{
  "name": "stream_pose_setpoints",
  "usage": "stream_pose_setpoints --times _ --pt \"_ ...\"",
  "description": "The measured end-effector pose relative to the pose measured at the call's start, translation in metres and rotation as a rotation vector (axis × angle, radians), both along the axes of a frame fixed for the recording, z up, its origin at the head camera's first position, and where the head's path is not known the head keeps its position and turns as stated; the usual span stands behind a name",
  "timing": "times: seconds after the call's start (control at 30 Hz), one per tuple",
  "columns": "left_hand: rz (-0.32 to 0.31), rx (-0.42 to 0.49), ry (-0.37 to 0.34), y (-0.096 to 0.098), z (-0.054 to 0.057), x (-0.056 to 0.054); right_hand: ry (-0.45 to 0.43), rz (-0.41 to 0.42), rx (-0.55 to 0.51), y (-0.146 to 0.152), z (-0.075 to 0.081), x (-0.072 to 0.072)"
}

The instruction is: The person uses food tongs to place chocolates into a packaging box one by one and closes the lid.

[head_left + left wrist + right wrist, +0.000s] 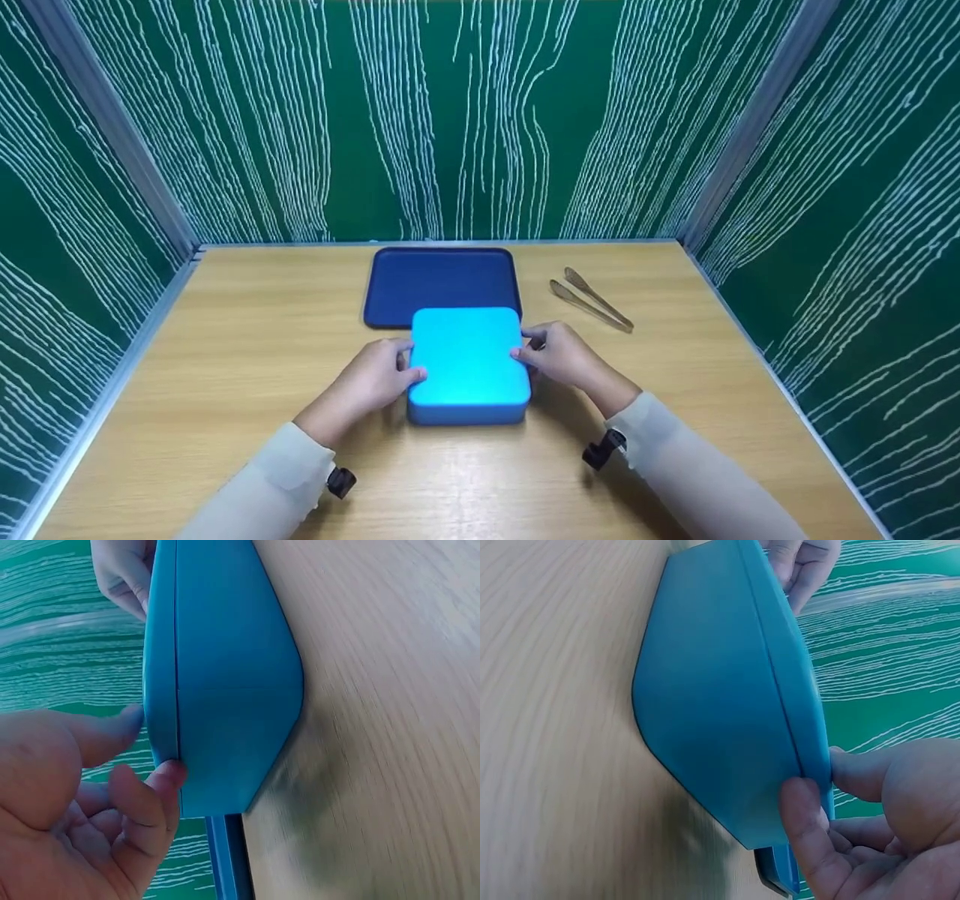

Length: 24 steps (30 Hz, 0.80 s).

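Note:
A bright blue square box (470, 360) with a rounded lid sits on the table, its far edge overlapping the tray in the head view. My left hand (381, 373) pinches the lid's left edge, thumb on top and a fingertip at the seam below. On the opposite side, my right hand (564, 355) pinches the lid's right edge in the same way. In the left wrist view, the lid (161, 645) meets the box body along a thin dark seam. From the right wrist, a fingertip (801, 799) shows right at that seam.
Behind the box lies a dark blue tray (442, 281). Brown tongs (594, 301) rest on the wooden table (270, 300) at the back right. Green panels (480, 120) with white wavy lines stand at the back and both sides.

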<state>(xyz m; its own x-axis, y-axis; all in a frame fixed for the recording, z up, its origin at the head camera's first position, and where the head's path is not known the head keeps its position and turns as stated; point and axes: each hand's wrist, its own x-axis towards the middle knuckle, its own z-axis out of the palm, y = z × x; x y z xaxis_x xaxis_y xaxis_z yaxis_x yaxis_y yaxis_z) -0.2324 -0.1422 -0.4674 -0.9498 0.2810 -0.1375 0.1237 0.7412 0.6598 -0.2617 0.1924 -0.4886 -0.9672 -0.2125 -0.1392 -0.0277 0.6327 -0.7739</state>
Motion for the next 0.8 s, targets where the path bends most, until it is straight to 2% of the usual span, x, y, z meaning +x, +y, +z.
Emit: stream_pose_setpoints --times 0.1,0.17,0.27,0.37,0.43,0.57,0.8 --pt "-0.063 -0.037 0.0 -0.005 0.002 -0.005 0.042 0.008 0.054 0.001 0.003 0.0" --pt "-0.128 -0.072 0.0 -0.01 0.005 -0.011 0.086 0.057 0.123 0.002 0.007 0.0" --pt "-0.223 -0.112 -0.015 -0.016 0.011 -0.02 0.131 0.201 0.233 0.005 0.015 -0.001" --pt "-0.28 -0.16 -0.028 -0.019 0.016 -0.027 0.111 0.358 0.298 0.008 0.021 -0.003" --pt "-0.307 -0.192 -0.037 -0.019 0.018 -0.029 0.082 0.415 0.328 0.009 0.023 -0.004" --pt "-0.324 -0.229 -0.05 -0.018 0.018 -0.029 0.036 0.424 0.367 0.011 0.022 -0.006" --pt "-0.282 -0.226 -0.076 -0.013 0.016 -0.027 0.033 0.415 0.4 0.008 0.025 -0.005"
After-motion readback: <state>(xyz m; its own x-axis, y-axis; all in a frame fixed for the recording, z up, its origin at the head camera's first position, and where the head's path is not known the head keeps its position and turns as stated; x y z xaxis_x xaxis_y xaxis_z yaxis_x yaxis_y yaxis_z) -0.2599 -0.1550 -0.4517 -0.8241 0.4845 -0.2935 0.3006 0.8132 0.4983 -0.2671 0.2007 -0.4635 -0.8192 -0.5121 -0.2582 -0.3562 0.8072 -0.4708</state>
